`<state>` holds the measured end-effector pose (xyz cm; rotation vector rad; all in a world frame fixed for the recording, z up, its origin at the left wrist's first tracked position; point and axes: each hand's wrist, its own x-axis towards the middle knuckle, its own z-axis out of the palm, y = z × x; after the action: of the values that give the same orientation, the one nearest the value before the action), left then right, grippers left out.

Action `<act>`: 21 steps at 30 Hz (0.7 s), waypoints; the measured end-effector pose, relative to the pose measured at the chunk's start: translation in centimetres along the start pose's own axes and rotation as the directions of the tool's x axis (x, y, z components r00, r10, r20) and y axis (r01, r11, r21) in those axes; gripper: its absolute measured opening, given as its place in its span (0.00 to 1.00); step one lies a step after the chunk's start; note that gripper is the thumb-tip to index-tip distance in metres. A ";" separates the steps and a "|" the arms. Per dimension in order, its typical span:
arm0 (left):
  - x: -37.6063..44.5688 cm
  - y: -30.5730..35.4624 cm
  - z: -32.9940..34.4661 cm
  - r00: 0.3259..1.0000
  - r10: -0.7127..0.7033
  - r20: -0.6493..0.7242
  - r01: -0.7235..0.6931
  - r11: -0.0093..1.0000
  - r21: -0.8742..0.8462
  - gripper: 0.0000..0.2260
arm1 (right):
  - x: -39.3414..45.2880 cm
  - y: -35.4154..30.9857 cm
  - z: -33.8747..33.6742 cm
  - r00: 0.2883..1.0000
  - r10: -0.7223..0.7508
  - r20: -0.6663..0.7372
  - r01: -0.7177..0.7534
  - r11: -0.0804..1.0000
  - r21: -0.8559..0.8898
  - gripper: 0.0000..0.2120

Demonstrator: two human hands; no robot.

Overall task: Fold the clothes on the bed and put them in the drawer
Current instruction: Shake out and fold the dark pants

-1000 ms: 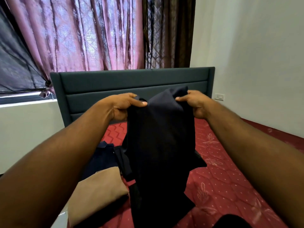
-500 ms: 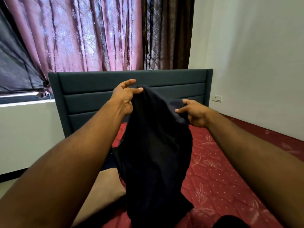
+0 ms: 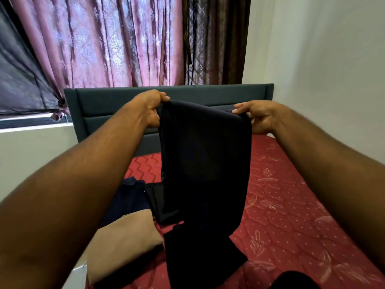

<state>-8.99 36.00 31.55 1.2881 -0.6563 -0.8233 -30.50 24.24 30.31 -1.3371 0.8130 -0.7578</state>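
A dark navy garment [image 3: 205,174] hangs in front of me above the red mattress [image 3: 291,215], its lower end trailing onto the bed. My left hand [image 3: 152,107] grips its top left corner and my right hand [image 3: 257,116] pinches its top right corner, so the top edge is stretched between them. On the bed to the left lie a folded beige garment [image 3: 123,245], a navy garment [image 3: 129,195] behind it, and a black garment [image 3: 158,203] partly hidden by the hanging cloth.
The grey-green headboard [image 3: 108,105] stands behind the hands, with pink and brown curtains [image 3: 116,42] above it. A white wall [image 3: 333,69] runs along the bed's right side. A dark shape [image 3: 293,280] sits at the bottom edge, and a white object [image 3: 77,276] at lower left.
Both hands have spread apart, pulling the garment's top edge wide and flat. The left hand has closed from a loose pinch into a grip, and the garment hangs straighter.
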 end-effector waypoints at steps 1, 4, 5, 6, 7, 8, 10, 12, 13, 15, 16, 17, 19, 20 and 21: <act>0.5 0.1 -0.1 1.000 0.026 -0.011 -0.025 0.999 0.033 0.11 | -0.3 -0.5 0.0 1.000 0.010 -0.009 -0.011 0.997 -0.081 0.16; 1.3 0.6 -0.6 0.999 0.047 0.005 -0.048 0.994 0.103 0.11 | -0.5 -2.1 -0.7 0.986 -0.103 -0.135 0.091 0.991 -0.095 0.16; 1.6 0.8 -0.7 0.999 0.037 0.026 -0.040 0.990 0.138 0.11 | -0.5 -2.6 -0.9 0.973 -0.147 -0.179 0.135 0.988 -0.077 0.16; 1.9 1.2 -0.7 0.999 0.023 0.049 -0.032 0.981 0.192 0.10 | -0.6 -3.0 -1.2 0.961 -0.187 -0.206 0.176 0.982 -0.071 0.17; 2.3 1.6 -0.6 0.998 0.012 0.062 -0.028 0.965 0.262 0.10 | -0.6 -3.2 -1.4 0.949 -0.224 -0.223 0.213 0.974 -0.073 0.17; 2.7 2.0 -0.4 0.997 0.003 0.073 -0.028 0.941 0.337 0.10 | -0.5 -3.4 -1.6 0.937 -0.258 -0.235 0.246 0.966 -0.077 0.16; 3.7 2.6 0.2 0.993 0.006 0.116 -0.062 0.868 0.493 0.11 | -0.2 -3.3 -2.0 0.915 -0.308 -0.261 0.297 0.951 -0.080 0.15; 4.6 3.1 1.0 0.988 -0.006 0.157 -0.104 0.724 0.682 0.11 | 0.5 -2.9 -2.6 0.901 -0.326 -0.286 0.327 0.944 -0.044 0.16; 5.0 3.2 1.6 0.988 0.001 0.153 -0.122 0.612 0.781 0.09 | 1.0 -2.6 -2.9 0.900 -0.328 -0.288 0.333 0.942 -0.032 0.16; 5.8 3.1 2.8 0.991 0.047 0.124 -0.132 0.379 0.916 0.05 | 2.0 -1.7 -3.4 0.904 -0.338 -0.263 0.338 0.940 -0.046 0.17; 6.5 2.9 3.3 0.991 0.056 0.122 -0.133 0.303 0.944 0.09 | 2.7 -1.3 -3.9 0.902 -0.360 -0.240 0.348 0.933 -0.091 0.17; 7.5 2.7 3.6 0.991 0.040 0.128 -0.134 0.273 0.953 0.11 | 3.4 -0.7 -4.4 0.891 -0.396 -0.221 0.364 0.915 -0.172 0.17; 8.9 1.8 3.8 0.985 -0.014 0.174 -0.161 0.303 0.939 0.12 | 5.3 0.4 -5.9 0.857 -0.488 -0.166 0.385 0.820 -0.424 0.17; 9.6 1.1 4.0 0.976 -0.034 0.215 -0.193 0.322 0.927 0.11 | 6.6 0.9 -6.8 0.849 -0.511 -0.131 0.370 0.754 -0.542 0.16; 10.4 0.3 4.2 0.966 -0.041 0.257 -0.234 0.293 0.927 0.11 | 7.9 1.4 -7.7 0.854 -0.510 -0.100 0.342 0.696 -0.631 0.13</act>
<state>-6.53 25.10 32.28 2.2352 -1.5815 -0.4068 -32.93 13.63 27.97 -2.0792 1.0165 -1.1324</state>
